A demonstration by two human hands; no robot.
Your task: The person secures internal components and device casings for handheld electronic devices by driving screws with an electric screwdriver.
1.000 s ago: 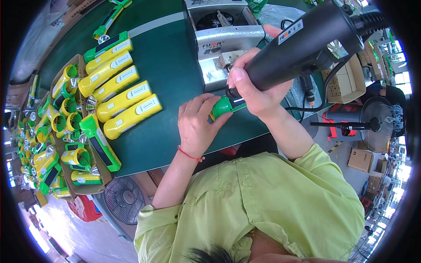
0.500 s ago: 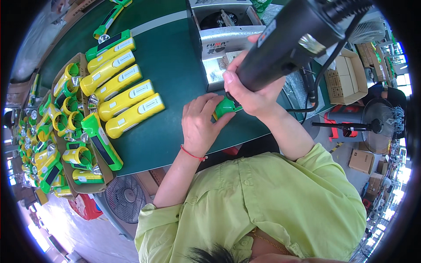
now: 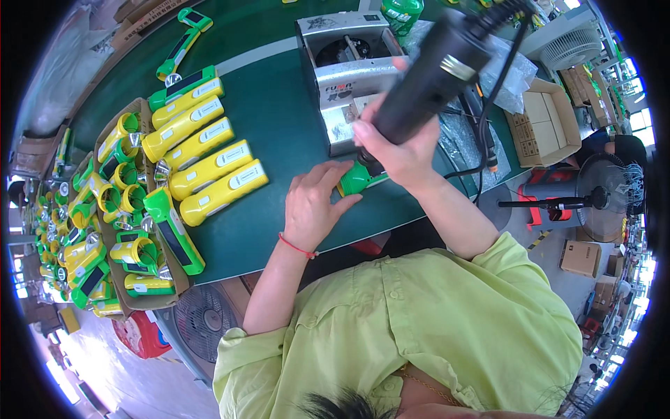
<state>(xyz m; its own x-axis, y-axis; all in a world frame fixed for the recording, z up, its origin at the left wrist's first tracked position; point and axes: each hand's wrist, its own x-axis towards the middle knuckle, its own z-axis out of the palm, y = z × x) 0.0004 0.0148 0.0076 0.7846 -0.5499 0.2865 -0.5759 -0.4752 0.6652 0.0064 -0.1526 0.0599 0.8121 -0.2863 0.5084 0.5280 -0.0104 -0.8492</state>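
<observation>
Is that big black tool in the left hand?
No, the right hand grips the black tool, while the left hand holds a green flashlight.

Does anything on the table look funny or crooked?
Yes! The green flashlight beside the carton slants down to the right, while the yellow flashlights in the row all slant up to the right.

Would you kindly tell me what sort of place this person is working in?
Most likely an assembly workshop: yellow flashlights lie side by side on a green table, a cardboard box holds more flashlight parts, and the right hand grips a black corded tool.
</observation>
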